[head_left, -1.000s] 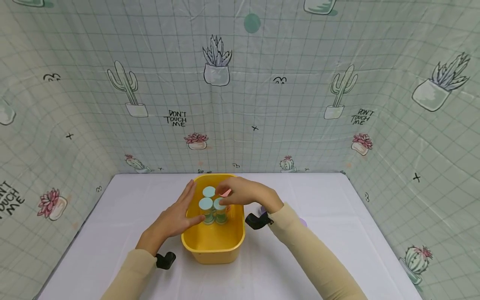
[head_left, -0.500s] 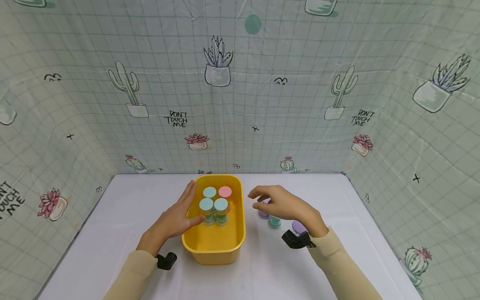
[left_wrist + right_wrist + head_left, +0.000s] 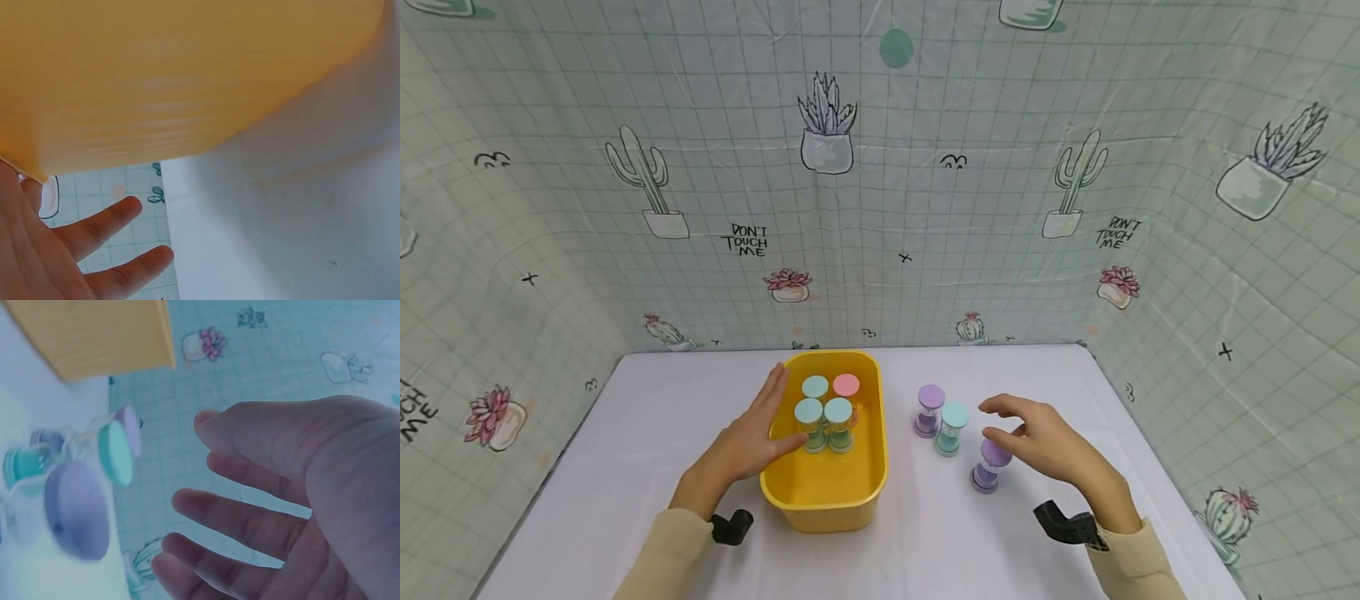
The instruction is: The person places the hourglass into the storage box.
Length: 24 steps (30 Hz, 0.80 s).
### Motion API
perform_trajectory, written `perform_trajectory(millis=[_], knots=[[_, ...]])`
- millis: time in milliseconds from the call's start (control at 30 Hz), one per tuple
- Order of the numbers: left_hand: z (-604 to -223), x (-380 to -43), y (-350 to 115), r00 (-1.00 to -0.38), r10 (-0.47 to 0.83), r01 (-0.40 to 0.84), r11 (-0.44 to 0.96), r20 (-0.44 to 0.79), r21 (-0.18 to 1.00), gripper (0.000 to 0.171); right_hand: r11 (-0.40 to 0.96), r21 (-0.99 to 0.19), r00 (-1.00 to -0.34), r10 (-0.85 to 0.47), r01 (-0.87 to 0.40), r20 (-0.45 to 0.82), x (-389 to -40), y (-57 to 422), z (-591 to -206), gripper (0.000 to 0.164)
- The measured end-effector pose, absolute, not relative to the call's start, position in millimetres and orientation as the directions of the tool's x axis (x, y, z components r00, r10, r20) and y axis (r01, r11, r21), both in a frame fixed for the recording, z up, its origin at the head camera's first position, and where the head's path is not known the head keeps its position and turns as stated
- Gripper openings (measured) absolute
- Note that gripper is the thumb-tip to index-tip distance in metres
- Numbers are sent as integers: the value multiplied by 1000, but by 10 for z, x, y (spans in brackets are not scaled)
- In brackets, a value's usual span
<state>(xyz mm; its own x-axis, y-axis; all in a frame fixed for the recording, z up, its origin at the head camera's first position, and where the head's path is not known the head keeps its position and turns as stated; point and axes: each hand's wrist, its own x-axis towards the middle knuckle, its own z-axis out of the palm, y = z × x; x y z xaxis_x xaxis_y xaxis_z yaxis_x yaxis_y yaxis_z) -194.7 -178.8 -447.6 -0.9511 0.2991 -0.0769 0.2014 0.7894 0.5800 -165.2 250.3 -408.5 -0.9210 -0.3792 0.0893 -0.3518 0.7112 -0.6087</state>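
My left hand (image 3: 745,437) rests at the left rim of a yellow plastic bin (image 3: 825,495), fingers straight along the side and thumb reaching over the rim. In the left wrist view two fingers (image 3: 125,272) stick out below the bin wall, touching nothing. Inside the bin several small sand timers stand upright: light-blue-capped ones (image 3: 809,409) and a pink-capped one (image 3: 846,385). My right hand (image 3: 1052,442) is empty, its fingers loosely bent, just above and right of a purple sand timer (image 3: 987,479). A teal sand timer (image 3: 950,429) and another purple-capped sand timer (image 3: 929,411) stand to its left.
A white cloth covers the table (image 3: 925,550). Behind and at both sides hangs a grid-patterned curtain (image 3: 880,200) with cactus drawings. The bin's right wall stands between its contents and the three timers on the table.
My right hand has come out of the bin and moved right and toward me, over to the nearest purple sand timer, uncovering the timers on the table. The left hand has stayed at the bin.
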Motion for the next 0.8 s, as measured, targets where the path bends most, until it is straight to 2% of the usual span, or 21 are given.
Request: perform_trajectory(millis=[433, 800], knots=[[-4486, -1949, -1810, -950, 306, 210, 780, -66, 589, 104, 783, -553, -958, -256, -284, 129, -1460, 2766, -4250, 52], [-4467, -1943, -1802, -950, 303, 208, 788, -70, 580, 105, 761, -633, -973, -224, -140, -55, -1441, 2827, -4447, 74]])
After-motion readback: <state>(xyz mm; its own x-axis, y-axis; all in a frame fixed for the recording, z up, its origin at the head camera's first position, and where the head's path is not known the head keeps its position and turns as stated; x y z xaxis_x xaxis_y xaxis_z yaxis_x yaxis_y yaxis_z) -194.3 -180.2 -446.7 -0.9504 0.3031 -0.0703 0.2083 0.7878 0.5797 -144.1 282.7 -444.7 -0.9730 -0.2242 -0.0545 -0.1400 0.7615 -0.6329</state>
